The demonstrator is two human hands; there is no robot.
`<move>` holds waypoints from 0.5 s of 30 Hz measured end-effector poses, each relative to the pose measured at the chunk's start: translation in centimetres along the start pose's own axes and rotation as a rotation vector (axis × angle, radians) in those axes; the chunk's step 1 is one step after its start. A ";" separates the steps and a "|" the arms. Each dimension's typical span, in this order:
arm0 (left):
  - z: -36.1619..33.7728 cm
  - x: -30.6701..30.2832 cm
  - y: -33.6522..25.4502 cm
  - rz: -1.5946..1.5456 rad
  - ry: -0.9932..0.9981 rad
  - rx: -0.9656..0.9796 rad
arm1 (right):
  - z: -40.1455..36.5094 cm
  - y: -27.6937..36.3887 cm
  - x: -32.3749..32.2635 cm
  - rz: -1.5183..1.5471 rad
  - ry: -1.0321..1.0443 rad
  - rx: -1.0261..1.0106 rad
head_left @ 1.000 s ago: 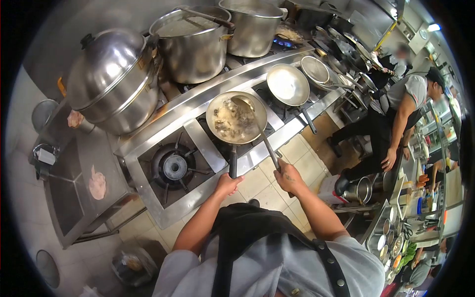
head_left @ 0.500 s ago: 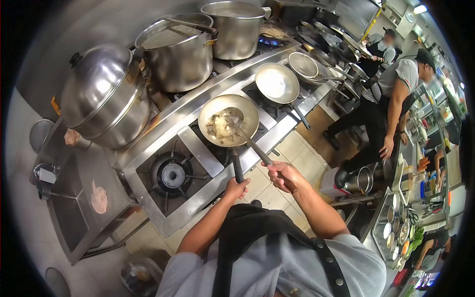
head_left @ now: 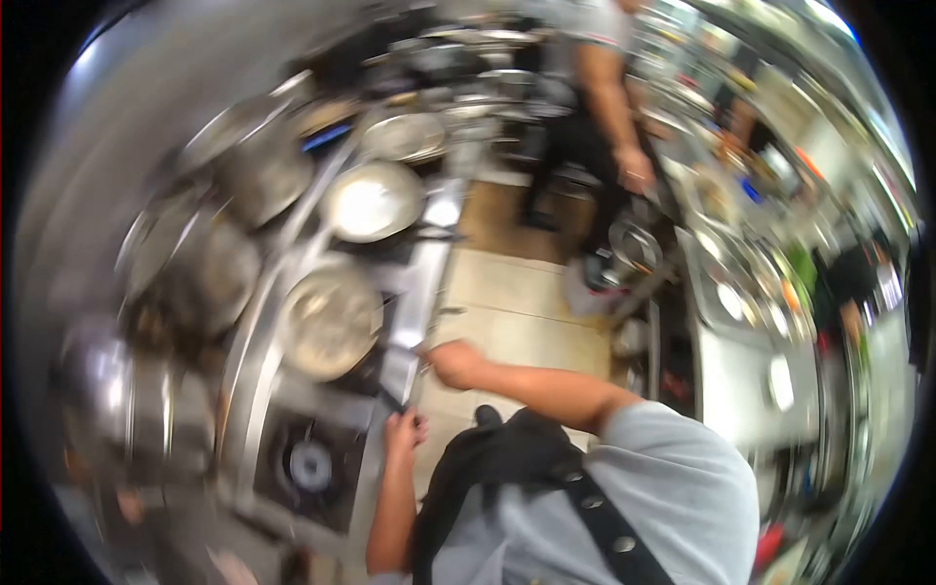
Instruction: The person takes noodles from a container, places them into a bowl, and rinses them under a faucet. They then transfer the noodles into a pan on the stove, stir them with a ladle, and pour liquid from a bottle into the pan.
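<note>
My left hand (head_left: 405, 429) is closed around the dark handle (head_left: 392, 402) of a frying pan (head_left: 359, 285) on the stove. Pale food (head_left: 327, 320), smeared by motion, lies in the pan. My right hand (head_left: 456, 365) is to the right of the pan, in a fist round the end of a ladle's handle (head_left: 414, 349). The ladle's bowl end is too blurred to make out. A second, bright pan (head_left: 373, 203) rests on the burner beyond, touching neither hand.
Tall pots (head_left: 258, 175) line the back of the stove (head_left: 244, 405). Nearest me is a bare burner (head_left: 310, 465). A co-worker (head_left: 604, 88) stands ahead in the aisle. On my right are a white counter (head_left: 751, 390) and a tray of metal containers (head_left: 726, 278).
The view has swung to the right and blurred, so the stove now lies further left and the counter shows more. Both hands keep their grips.
</note>
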State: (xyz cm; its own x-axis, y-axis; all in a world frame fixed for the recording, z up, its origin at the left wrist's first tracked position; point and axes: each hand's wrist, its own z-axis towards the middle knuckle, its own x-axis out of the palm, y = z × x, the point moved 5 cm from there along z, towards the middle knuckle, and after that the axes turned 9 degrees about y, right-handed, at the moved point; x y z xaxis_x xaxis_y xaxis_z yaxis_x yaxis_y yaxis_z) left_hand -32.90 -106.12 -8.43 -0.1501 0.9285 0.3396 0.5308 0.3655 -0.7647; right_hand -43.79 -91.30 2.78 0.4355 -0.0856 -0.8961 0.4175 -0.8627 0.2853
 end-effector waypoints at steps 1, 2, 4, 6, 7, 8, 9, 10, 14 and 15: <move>0.1 0.3 0.0 -0.070 0.129 -0.025 | 0.9 -0.6 1.9 -0.009 -0.044 -0.086; 0.5 0.1 0.6 -0.094 0.068 -0.030 | 0.2 -0.2 1.4 -0.071 -0.008 -0.103; 0.2 0.1 0.9 -0.051 0.095 -0.007 | 0.1 -0.5 2.6 0.008 -0.032 -0.013; -0.8 1.7 0.4 -0.194 0.190 -0.005 | -1.7 -0.1 2.1 0.063 -0.010 -0.049; -1.4 2.6 0.3 -0.379 0.228 0.004 | -2.1 -0.1 2.7 0.171 0.062 -0.095; -1.8 3.5 0.3 -0.355 0.249 -0.004 | -2.8 -0.1 2.7 0.350 0.043 -0.196; -2.1 4.3 0.2 -0.418 0.241 0.037 | -3.1 -0.1 3.3 0.426 0.040 -0.238; -2.1 5.0 0.1 -0.484 0.230 0.079 | -3.3 -0.6 3.6 0.499 0.040 -0.286; -0.5 4.8 1.0 -0.618 0.212 0.170 | -7.4 -5.5 0.0 0.609 -0.049 -0.322; -0.2 4.1 1.3 -0.612 0.188 0.179 | -8.0 -8.6 -0.8 0.739 -0.070 -0.279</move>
State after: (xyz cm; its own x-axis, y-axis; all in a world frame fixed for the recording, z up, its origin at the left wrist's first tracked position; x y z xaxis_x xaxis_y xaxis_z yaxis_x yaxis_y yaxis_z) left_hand -32.69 -101.82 -7.91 -0.2239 0.5287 0.8187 0.2464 0.8435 -0.4773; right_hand -41.36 -79.82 3.81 0.6304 -0.6271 -0.4576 0.2279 -0.4140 0.8813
